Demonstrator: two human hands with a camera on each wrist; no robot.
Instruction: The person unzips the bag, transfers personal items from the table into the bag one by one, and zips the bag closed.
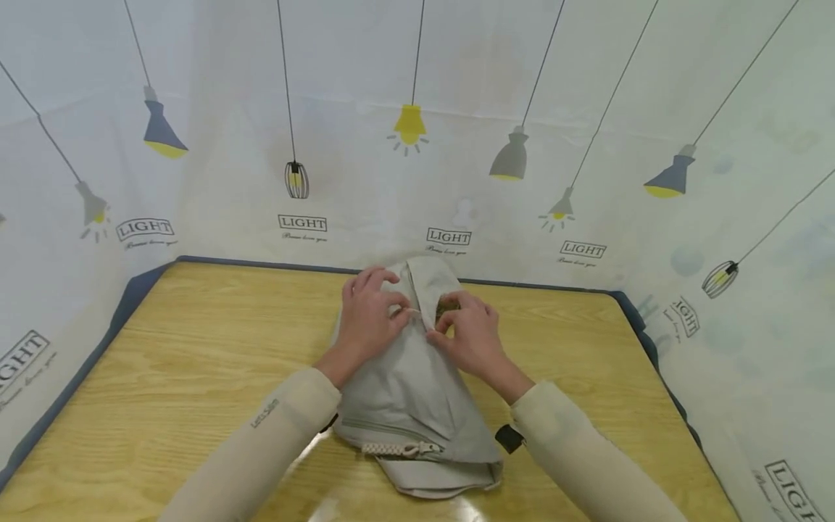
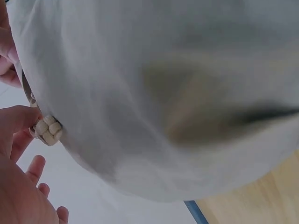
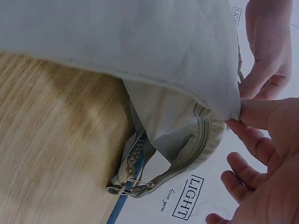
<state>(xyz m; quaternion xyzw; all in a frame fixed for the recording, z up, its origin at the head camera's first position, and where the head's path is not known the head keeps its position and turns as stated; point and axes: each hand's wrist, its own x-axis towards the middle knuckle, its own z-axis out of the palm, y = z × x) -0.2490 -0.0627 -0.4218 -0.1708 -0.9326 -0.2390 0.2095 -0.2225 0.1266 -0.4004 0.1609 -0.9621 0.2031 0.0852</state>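
Note:
A light grey fabric bag [image 1: 407, 384] lies on the wooden table, its far end slightly raised. The left hand [image 1: 370, 313] is at the upper part of the bag; in the left wrist view its thumb and finger pinch a braided cream zipper pull [image 2: 48, 130]. Close by, the right hand [image 1: 471, 333] pinches the edge of the bag's fabric beside an opening. In the right wrist view an open zipper [image 3: 202, 135] curves below those fingertips. Another braided pull [image 1: 391, 450] hangs from a zipper near the bag's lower end. The bag's inside is mostly hidden.
The wooden table [image 1: 215, 348] has a dark blue edge [image 1: 280, 265]. Behind and beside it hangs a white cloth [image 1: 365, 196] printed with lamps and the word LIGHT. A black strap [image 1: 509, 438] shows near the right sleeve.

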